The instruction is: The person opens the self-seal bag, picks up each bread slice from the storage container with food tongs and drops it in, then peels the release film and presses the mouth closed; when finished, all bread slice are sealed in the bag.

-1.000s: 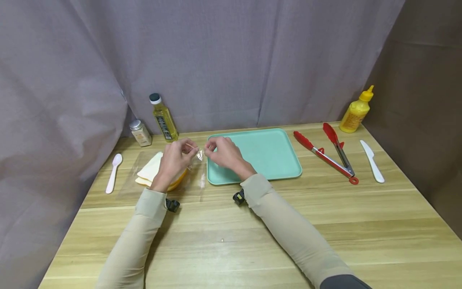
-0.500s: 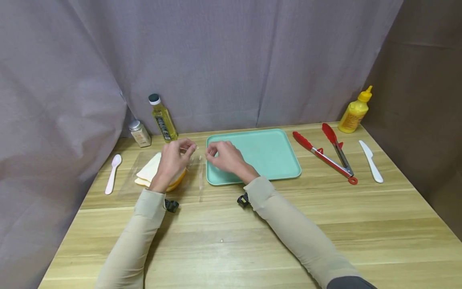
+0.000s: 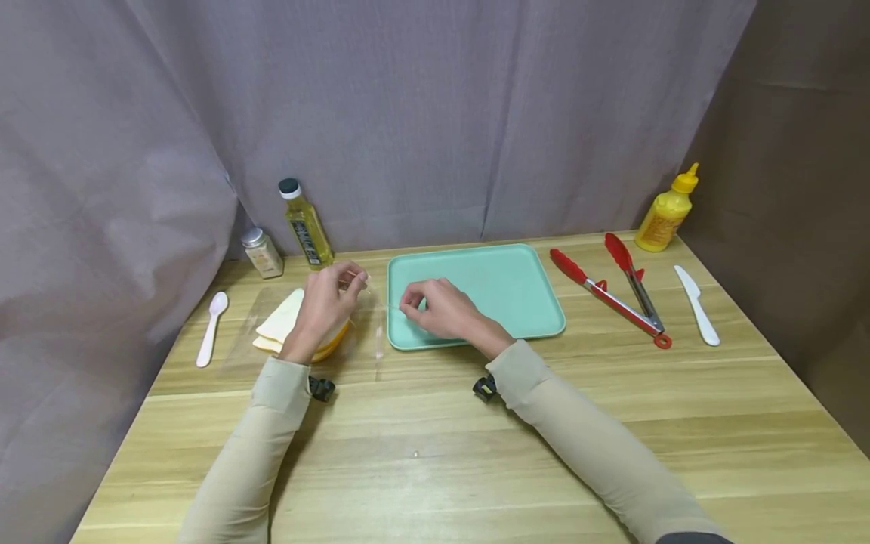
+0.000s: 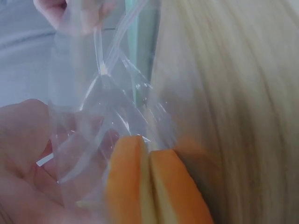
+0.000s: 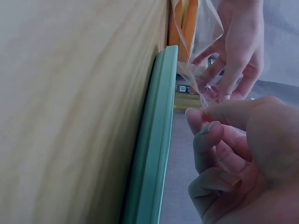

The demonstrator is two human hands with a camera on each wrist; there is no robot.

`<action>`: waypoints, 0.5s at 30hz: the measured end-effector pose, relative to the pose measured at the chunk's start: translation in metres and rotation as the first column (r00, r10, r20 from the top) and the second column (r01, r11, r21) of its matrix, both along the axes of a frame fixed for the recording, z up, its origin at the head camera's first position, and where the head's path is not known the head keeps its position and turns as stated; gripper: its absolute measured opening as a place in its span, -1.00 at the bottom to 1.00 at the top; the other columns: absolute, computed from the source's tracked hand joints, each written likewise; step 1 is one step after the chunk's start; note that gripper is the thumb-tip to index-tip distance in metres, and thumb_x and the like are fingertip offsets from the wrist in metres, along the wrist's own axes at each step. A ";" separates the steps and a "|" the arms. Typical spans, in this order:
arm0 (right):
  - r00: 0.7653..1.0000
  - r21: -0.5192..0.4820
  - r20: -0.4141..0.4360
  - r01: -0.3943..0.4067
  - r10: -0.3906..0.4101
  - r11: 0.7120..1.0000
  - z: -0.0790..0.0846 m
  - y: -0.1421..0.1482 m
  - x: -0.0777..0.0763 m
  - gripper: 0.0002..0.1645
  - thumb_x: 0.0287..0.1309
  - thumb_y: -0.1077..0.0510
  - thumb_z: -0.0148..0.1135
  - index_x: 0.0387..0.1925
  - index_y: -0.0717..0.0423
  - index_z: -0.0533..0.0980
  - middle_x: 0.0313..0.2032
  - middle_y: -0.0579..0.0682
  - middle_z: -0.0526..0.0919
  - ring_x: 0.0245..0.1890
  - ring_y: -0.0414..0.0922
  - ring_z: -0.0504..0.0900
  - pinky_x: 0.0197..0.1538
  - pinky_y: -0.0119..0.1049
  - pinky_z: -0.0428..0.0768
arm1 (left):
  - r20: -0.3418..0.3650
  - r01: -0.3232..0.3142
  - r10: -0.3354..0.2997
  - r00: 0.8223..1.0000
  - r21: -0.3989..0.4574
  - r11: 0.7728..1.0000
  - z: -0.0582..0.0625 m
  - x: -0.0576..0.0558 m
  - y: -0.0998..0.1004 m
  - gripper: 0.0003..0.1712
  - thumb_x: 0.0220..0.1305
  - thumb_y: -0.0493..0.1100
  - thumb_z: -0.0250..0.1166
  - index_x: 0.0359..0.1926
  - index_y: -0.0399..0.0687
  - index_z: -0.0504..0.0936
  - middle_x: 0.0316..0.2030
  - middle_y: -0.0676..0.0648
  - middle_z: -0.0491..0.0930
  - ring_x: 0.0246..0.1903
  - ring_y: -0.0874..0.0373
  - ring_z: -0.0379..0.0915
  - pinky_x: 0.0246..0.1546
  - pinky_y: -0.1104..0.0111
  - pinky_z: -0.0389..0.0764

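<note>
A clear plastic zip bag lies at the left of the table with slices of bread inside; their orange-brown crusts fill the front of the left wrist view. My left hand reaches over the bag, its thumb and fingers pinching the edge near the mouth. Just over the left end of the green tray, my right hand pinches the bag's corner between thumb and forefinger. In the right wrist view the film stretches between both hands. My left hand partly hides the bread in the head view.
Left of the bag lies a pale spoon. A shaker jar and an oil bottle stand behind it. Red tongs, a white knife and a yellow squeeze bottle are at the right.
My right hand has moved rightward and slightly toward me, widening the gap between the hands and drawing the bag's corner over the tray. My left hand has barely moved.
</note>
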State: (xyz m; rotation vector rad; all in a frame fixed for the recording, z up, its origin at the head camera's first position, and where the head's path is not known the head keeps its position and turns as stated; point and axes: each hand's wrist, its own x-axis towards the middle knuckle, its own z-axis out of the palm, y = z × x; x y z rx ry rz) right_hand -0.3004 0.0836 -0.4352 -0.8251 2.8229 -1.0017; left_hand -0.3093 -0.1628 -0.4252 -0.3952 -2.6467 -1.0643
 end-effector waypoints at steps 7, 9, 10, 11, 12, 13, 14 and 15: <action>0.999 -0.014 0.025 -0.043 0.044 0.999 0.001 0.016 0.009 -0.80 0.55 0.01 0.29 -0.12 -0.04 0.77 -0.24 -0.17 0.80 -0.35 -0.21 0.65 -0.18 -0.26 0.63 | 0.001 0.023 -0.023 1.000 0.008 1.000 -0.003 -0.003 -0.003 -0.82 0.59 -0.13 0.32 -0.06 -0.13 0.78 -0.20 -0.17 0.87 -0.12 -0.13 0.84 0.07 -0.03 0.80; 0.998 -0.012 0.025 -0.061 0.062 0.998 0.001 0.020 0.012 -0.79 0.56 0.00 0.28 -0.11 -0.04 0.77 -0.24 -0.16 0.80 -0.41 -0.21 0.61 -0.22 -0.28 0.61 | -0.002 0.027 -0.027 1.000 0.007 1.000 -0.004 -0.004 -0.005 -0.82 0.59 -0.13 0.31 -0.06 -0.13 0.78 -0.20 -0.18 0.87 -0.12 -0.14 0.85 0.09 -0.04 0.80; 0.997 -0.010 0.024 -0.071 0.071 0.997 0.002 0.022 0.014 -0.78 0.57 0.00 0.27 -0.11 -0.03 0.76 -0.23 -0.16 0.80 -0.43 -0.22 0.60 -0.23 -0.29 0.60 | -0.001 0.029 -0.029 1.000 0.010 1.000 -0.005 -0.004 -0.006 -0.81 0.60 -0.13 0.31 -0.05 -0.13 0.77 -0.20 -0.19 0.87 -0.13 -0.14 0.85 0.09 -0.04 0.80; 0.997 -0.006 0.025 -0.079 0.079 0.997 0.002 0.024 0.016 -0.78 0.58 0.00 0.26 -0.10 -0.03 0.76 -0.22 -0.16 0.79 -0.45 -0.22 0.58 -0.24 -0.29 0.59 | 0.002 0.032 -0.032 0.999 0.014 0.999 -0.006 -0.004 -0.006 -0.81 0.61 -0.13 0.30 -0.05 -0.15 0.77 -0.20 -0.20 0.87 -0.14 -0.15 0.85 0.08 -0.04 0.81; 0.996 0.002 0.021 -0.085 0.085 0.996 0.002 0.026 0.017 -0.78 0.59 0.00 0.25 -0.10 -0.04 0.76 -0.22 -0.16 0.79 -0.46 -0.22 0.57 -0.25 -0.29 0.59 | 0.006 0.035 -0.035 0.999 0.021 0.999 -0.006 -0.005 -0.006 -0.80 0.62 -0.14 0.29 -0.04 -0.16 0.76 -0.20 -0.21 0.86 -0.15 -0.15 0.85 0.07 -0.04 0.81; 0.996 0.009 0.019 -0.092 0.091 0.996 0.001 0.028 0.019 -0.77 0.59 -0.01 0.25 -0.09 -0.04 0.76 -0.22 -0.17 0.79 -0.47 -0.23 0.56 -0.25 -0.30 0.59 | 0.008 0.037 -0.038 0.999 0.027 0.999 -0.007 -0.005 -0.007 -0.79 0.63 -0.14 0.27 -0.03 -0.17 0.76 -0.20 -0.22 0.86 -0.15 -0.15 0.85 0.07 -0.03 0.82; 0.995 0.015 0.019 -0.096 0.096 0.995 0.001 0.031 0.020 -0.77 0.60 -0.01 0.24 -0.09 -0.05 0.75 -0.21 -0.17 0.79 -0.47 -0.24 0.56 -0.26 -0.30 0.58 | 0.010 0.041 -0.041 0.999 0.033 0.999 -0.007 -0.005 -0.007 -0.79 0.64 -0.15 0.26 -0.02 -0.18 0.75 -0.20 -0.23 0.86 -0.16 -0.15 0.85 0.06 -0.02 0.83; 0.995 0.021 0.019 -0.100 0.099 0.995 0.001 0.033 0.022 -0.77 0.60 -0.02 0.24 -0.09 -0.06 0.75 -0.21 -0.18 0.79 -0.47 -0.24 0.56 -0.25 -0.29 0.59 | 0.014 0.044 -0.045 0.999 0.041 0.998 -0.008 -0.006 -0.007 -0.79 0.64 -0.15 0.25 -0.02 -0.19 0.74 -0.21 -0.23 0.86 -0.16 -0.15 0.85 0.05 -0.01 0.83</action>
